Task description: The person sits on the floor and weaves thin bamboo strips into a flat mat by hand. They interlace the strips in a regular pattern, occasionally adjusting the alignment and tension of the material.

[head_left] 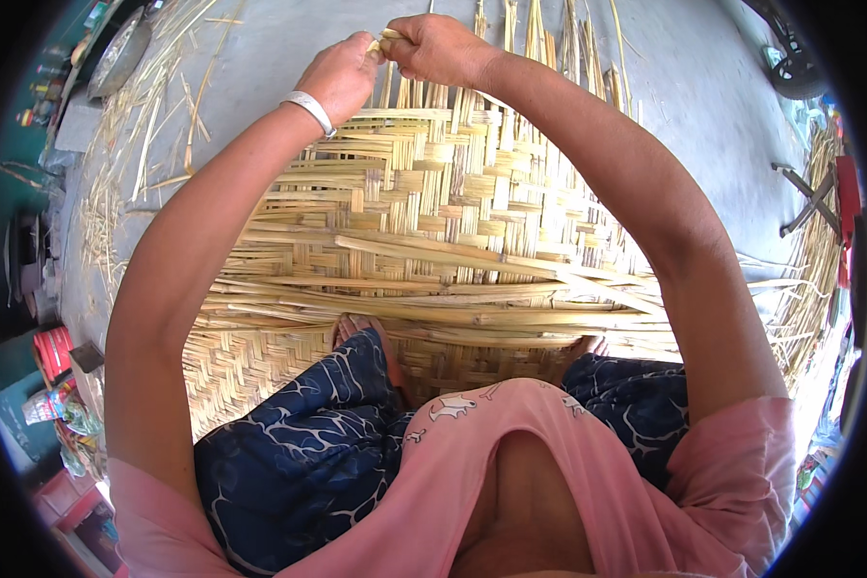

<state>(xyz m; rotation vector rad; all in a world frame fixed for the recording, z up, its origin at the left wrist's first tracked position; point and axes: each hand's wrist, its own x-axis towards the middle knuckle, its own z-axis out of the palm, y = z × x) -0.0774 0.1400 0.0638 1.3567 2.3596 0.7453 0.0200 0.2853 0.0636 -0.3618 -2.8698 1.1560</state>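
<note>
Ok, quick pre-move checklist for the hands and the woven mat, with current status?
1. Hands both in view: ok; left hand and right hand are close together near the top of the picture.
2. Pale strip gripped: ok; pinched between the two hands.
3. Strip undamaged: cannot tell; the hands hide much of it.
4. Woven mat free of loose strips: not ok; long strips lie across it.
5. Far edge closed off: not ok; strip ends stick out past it.

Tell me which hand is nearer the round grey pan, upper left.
Left. The left hand is to the right of the round grey pan; the right hand is farther right, beyond the left.
</note>
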